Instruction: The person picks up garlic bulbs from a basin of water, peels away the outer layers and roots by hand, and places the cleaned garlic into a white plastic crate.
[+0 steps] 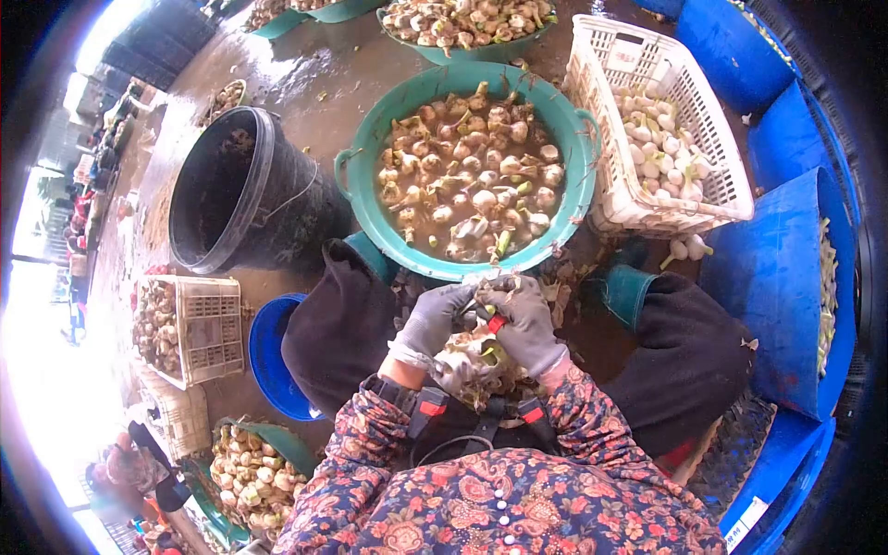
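Note:
My left hand (433, 321) and my right hand (525, 324), both in grey gloves, meet over my lap just below the near rim of a green tub. The fingers of both are closed around a garlic bulb (481, 313), mostly covered by the gloves. Against my right palm shows a small red-and-black tool (497, 323); its working end is hidden. Loose peels and garlic (472, 363) lie beneath my hands. In front, the green tub (352, 199) holds muddy water with many unpeeled garlic bulbs (462, 157) in it.
A white crate (731, 190) of cleaned garlic stands right of the tub. At left are a black bucket (296, 199), a blue bucket (268, 356) and a white crate (211, 324) of garlic. Blue barrels (768, 305) line the right side. Another person (139, 467) is at lower left.

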{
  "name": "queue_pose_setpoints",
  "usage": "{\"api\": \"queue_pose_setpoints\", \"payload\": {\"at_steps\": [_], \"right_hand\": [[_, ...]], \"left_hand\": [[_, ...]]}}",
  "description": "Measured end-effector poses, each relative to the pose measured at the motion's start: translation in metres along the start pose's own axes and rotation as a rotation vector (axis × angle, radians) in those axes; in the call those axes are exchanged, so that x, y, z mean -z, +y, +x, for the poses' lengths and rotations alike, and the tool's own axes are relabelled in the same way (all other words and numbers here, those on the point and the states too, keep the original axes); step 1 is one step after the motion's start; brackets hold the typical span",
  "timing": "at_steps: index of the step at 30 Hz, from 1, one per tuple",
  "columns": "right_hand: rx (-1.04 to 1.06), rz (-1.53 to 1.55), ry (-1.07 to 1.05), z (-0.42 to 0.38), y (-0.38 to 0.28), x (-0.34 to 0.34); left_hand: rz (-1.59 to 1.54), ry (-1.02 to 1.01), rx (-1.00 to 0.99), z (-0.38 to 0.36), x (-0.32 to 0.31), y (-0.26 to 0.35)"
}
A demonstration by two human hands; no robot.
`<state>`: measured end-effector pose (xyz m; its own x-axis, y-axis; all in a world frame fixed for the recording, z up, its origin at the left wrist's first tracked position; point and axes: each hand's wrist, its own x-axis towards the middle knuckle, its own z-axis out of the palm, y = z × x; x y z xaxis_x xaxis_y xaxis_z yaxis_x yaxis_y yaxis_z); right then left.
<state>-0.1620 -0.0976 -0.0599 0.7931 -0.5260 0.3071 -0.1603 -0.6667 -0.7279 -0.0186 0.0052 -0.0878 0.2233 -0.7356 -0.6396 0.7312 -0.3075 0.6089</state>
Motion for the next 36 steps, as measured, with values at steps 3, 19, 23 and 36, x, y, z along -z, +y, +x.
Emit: {"api": "queue_pose_setpoints", "payload": {"at_steps": [3, 19, 23, 36], "right_hand": [[-0.550, 0.680, 0.277, -0.009, 0.008, -0.028], [-1.070, 1.313, 0.306, -0.007, 0.037, -0.006], [-0.791, 1.077, 0.226, -0.008, 0.044, 0.004], [-1.139, 0.849, 0.286, 0.007, 0.062, -0.010]], "left_hand": [[0.027, 0.063, -0.203, -0.009, -0.014, -0.002], [1.789, -0.054, -0.062, -0.047, -0.024, 0.004], [1.632, 0.304, -0.118, 0.014, -0.016, 0.043], [1.427, 0.048, -0.131, 0.114, -0.008, 0.046]]}}
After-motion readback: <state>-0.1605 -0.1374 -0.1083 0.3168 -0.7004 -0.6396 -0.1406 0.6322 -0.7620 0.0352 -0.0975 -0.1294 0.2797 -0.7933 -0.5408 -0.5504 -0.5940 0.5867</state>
